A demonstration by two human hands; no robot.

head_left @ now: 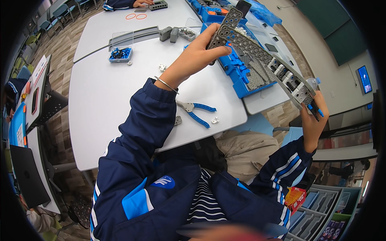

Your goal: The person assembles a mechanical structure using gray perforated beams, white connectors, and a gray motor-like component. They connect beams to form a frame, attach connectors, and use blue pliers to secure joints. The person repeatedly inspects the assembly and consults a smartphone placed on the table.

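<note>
A long, dark-grey assembly of perforated plastic building beams [254, 47] is held up in both hands, slanting above the table's right side. My left hand [197, 54] is closed round its far left end, thumb pressed along the beam. At the near right end, beside white-and-grey blocks with black and blue pins, my right hand [315, 118] grips it from below; part of those fingers is hidden. Below the assembly stands a blue kit box [242, 87] with loose grey and blue pieces. Blue-handled pliers [196, 107] lie on the table near my left sleeve.
The white table [104, 92] carries a clear case of blue and black pins [120, 54], grey blocks [169, 34], small white connectors [215, 120] and a grey tray [138, 34]. Across it, another person's hand [142, 3] touches a grey device [158, 5]. Grey drawers [321, 205] stand at right.
</note>
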